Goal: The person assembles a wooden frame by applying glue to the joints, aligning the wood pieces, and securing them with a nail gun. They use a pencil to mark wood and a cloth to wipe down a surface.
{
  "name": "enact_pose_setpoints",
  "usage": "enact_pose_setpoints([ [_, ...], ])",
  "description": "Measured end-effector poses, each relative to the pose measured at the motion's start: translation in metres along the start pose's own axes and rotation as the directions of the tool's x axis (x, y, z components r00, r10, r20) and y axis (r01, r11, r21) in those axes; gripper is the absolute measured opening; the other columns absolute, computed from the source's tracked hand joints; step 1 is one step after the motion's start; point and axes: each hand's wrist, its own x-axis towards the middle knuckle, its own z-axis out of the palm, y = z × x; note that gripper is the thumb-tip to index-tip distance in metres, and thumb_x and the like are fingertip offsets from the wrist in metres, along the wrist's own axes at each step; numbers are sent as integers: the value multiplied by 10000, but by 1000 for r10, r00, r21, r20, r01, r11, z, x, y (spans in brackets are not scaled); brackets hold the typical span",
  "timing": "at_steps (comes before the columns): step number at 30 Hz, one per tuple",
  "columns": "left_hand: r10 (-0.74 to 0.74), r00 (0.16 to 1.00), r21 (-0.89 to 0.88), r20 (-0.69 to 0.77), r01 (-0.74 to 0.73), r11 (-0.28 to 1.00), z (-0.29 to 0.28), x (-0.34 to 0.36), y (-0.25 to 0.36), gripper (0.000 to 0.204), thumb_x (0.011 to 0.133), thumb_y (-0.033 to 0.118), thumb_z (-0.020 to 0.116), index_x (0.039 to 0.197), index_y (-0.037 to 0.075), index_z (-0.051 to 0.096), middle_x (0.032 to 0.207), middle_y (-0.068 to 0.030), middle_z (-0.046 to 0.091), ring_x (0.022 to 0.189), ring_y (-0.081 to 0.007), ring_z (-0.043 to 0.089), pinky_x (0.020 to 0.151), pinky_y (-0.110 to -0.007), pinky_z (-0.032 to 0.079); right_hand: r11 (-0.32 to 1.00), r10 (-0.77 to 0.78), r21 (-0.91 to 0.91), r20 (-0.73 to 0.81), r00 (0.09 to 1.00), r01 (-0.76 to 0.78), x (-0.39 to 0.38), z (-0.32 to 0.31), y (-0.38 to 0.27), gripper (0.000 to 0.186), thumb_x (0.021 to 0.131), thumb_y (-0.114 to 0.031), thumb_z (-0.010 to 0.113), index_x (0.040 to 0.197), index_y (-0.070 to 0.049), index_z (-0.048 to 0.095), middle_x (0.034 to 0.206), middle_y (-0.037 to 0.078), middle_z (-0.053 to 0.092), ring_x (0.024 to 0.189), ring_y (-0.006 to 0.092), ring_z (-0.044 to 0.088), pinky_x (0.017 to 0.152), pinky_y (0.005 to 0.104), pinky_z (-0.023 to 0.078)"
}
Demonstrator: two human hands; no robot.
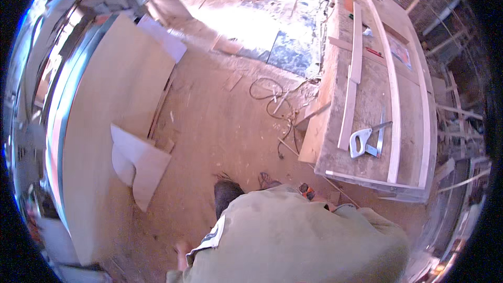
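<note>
My left hand (pixel 182 254) hangs low at the left edge of my olive shirt, above the floor. It is small and blurred, and its fingers cannot be made out. My right hand (pixel 331 205) is mostly hidden by the shirt and sleeve. A small orange-and-black object (pixel 307 191) shows at its fingers, and the hand appears closed on it; its exact kind is unclear. The nearest big thing to that hand is the wooden workbench (pixel 330 165) on the right. A white-handled handsaw (pixel 360 143) lies on its near end, beside a metal square (pixel 381 135).
Long wooden strips (pixel 385 47) run along the bench, with a red tool (pixel 373 52) among them. Large plywood sheets (pixel 112 84) stand on the left, with a curved-cut board (pixel 139 165) beside them. A cable (pixel 266 88) coils on the dusty floor by the bench.
</note>
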Motion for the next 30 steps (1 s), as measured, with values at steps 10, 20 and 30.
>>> enact_pose_setpoints([
  [10, 17, 794, 759, 608, -587, 282, 240, 250, 232, 400, 949, 392, 576, 1008, 24, 721, 926, -159, 726, 836, -375, 683, 783, -480, 533, 982, 67, 179, -81, 994, -52, 52, 60, -231, 504, 856, -280, 699, 1285, -71, 538, 1113, 234, 652, 1064, 392, 641, 887, 481, 512],
  [20, 362, 507, 409, 782, -856, 315, 659, 379, 552, 424, 941, 399, 615, 941, -10, 728, 807, -125, 726, 746, -336, 684, 735, -442, 539, 918, 151, 390, -187, 971, -68, 165, 28, -404, 478, 847, -314, 709, 1242, -81, 577, 1070, 234, 674, 1031, 394, 661, 858, 486, 526],
  [30, -113, 341, 342, 933, -940, -15, 914, 332, 612, 292, 930, 351, 635, 1086, 128, 741, 980, -154, 742, 827, -337, 698, 660, -430, 521, 908, 217, 420, -437, 873, -16, 273, -169, -576, 542, 831, -348, 735, 1277, -101, 551, 1039, 226, 690, 978, 410, 677, 819, 493, 538],
])
